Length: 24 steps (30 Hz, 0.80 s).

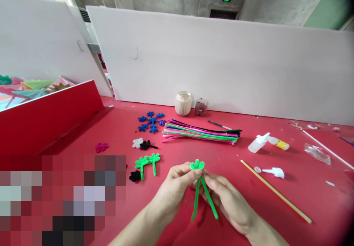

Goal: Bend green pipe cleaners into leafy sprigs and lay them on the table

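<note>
Between my two hands is a green pipe cleaner [197,165], bent into petal loops at the top, with two straight ends hanging apart below. My left hand [178,181] pinches it just under the loops with thumb and fingers. My right hand [225,194] closes on it from the other side, its thumb against the upper part of one end; some of its fingers are hidden behind. To the left lie finished green pipe cleaner flowers [142,162] with twisted stems, and a black one [135,176] beside them.
Farther back lies a banded bundle of coloured pipe cleaners [201,132]. Left of it are a blue flower cluster [151,121], a white flower [137,143] and a magenta flower [101,147]. Glue bottles [258,143] and a wooden stick [276,191] lie right. Jars [183,104] stand by the white board [221,65].
</note>
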Tool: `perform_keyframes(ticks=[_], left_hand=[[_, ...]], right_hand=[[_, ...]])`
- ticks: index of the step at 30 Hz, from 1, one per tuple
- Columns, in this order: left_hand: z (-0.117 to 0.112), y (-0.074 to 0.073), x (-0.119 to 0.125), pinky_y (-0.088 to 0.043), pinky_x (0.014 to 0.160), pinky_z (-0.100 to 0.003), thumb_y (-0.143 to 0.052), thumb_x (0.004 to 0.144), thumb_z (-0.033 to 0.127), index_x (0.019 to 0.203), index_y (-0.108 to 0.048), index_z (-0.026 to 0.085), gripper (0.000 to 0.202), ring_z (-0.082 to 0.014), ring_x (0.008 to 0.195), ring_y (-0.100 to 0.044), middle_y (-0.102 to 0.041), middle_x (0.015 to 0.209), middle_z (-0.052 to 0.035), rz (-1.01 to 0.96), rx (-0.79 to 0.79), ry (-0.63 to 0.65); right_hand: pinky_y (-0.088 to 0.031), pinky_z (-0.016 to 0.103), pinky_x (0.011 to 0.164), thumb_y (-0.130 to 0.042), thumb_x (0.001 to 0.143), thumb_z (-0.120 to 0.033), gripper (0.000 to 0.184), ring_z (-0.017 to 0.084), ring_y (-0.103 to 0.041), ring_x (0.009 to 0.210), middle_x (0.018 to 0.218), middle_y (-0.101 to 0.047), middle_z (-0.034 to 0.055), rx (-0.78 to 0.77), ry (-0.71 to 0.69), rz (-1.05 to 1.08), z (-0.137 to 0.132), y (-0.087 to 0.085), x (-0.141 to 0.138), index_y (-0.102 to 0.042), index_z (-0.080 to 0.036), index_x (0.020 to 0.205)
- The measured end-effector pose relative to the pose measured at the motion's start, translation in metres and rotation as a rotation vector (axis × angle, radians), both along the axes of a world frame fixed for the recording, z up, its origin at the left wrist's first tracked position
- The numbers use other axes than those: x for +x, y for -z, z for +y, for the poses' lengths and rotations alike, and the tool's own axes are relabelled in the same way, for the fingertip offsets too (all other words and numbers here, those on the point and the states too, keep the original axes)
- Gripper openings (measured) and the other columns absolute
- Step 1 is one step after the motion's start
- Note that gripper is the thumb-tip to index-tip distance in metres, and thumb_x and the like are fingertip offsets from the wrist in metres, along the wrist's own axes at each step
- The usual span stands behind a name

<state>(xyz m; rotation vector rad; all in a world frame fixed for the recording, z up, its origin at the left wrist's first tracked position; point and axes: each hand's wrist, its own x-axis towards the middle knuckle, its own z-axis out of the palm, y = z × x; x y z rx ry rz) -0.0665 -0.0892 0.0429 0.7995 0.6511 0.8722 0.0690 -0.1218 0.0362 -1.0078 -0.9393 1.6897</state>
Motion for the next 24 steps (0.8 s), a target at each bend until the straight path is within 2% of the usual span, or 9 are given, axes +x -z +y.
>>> perform_keyframes(ticks=[4, 7, 9, 16, 24], left_hand=[[-0.001, -0.003, 0.001, -0.038, 0.043, -0.019, -0.055, 0.075, 0.021, 0.057, -0.058, 0.012, 0.02, -0.0067, 0.041, -0.044, -0.043, 0.043, 0.0046, -0.042, -0.068, 0.029], [-0.001, -0.003, 0.001, -0.032, 0.033, -0.015, -0.058, 0.073, 0.021, 0.05, -0.05, 0.013, 0.025, -0.0032, 0.032, -0.036, -0.038, 0.039, 0.0071, -0.023, -0.097, 0.016], [-0.002, -0.003, 0.001, -0.032, 0.03, -0.016, -0.056, 0.074, 0.023, 0.049, -0.046, 0.014, 0.028, -0.0044, 0.028, -0.037, -0.039, 0.038, 0.0067, -0.016, -0.084, 0.037], [-0.002, -0.002, 0.001, -0.038, 0.029, -0.022, -0.049, 0.078, 0.027, 0.065, -0.053, 0.014, 0.018, -0.0089, 0.03, -0.043, -0.044, 0.043, 0.0055, -0.061, -0.083, 0.075], [-0.001, 0.0, 0.001, -0.034, 0.033, -0.017, -0.05, 0.078, 0.027, 0.059, -0.051, 0.012, 0.024, -0.0069, 0.032, -0.045, -0.05, 0.042, 0.0022, -0.053, -0.115, 0.123]], right_hand=[[-0.037, 0.022, 0.053, -0.048, 0.081, -0.033, 0.025, 0.012, -0.051, 0.06, 0.068, -0.061, 0.0034, -0.202, -0.007, 0.265, -0.003, 0.005, -0.008, -0.065, -0.015, 0.08], [-0.039, 0.024, 0.057, -0.046, 0.081, -0.032, 0.026, 0.013, -0.054, 0.059, 0.065, -0.062, 0.0047, -0.255, -0.055, 0.385, -0.004, 0.006, -0.012, -0.065, -0.014, 0.08], [-0.04, 0.025, 0.057, -0.048, 0.08, -0.032, 0.025, 0.013, -0.055, 0.057, 0.062, -0.062, 0.0044, -0.264, -0.042, 0.416, -0.004, 0.007, -0.014, -0.064, -0.013, 0.078], [-0.038, 0.023, 0.053, -0.055, 0.076, -0.031, 0.024, 0.01, -0.052, 0.051, 0.056, -0.058, 0.0019, -0.3, -0.031, 0.454, -0.001, 0.007, -0.015, -0.064, -0.009, 0.074], [-0.038, 0.024, 0.056, -0.055, 0.075, -0.03, 0.022, 0.009, -0.051, 0.053, 0.056, -0.057, 0.0001, -0.438, -0.132, 0.63, -0.001, 0.009, -0.012, -0.062, -0.01, 0.072]])
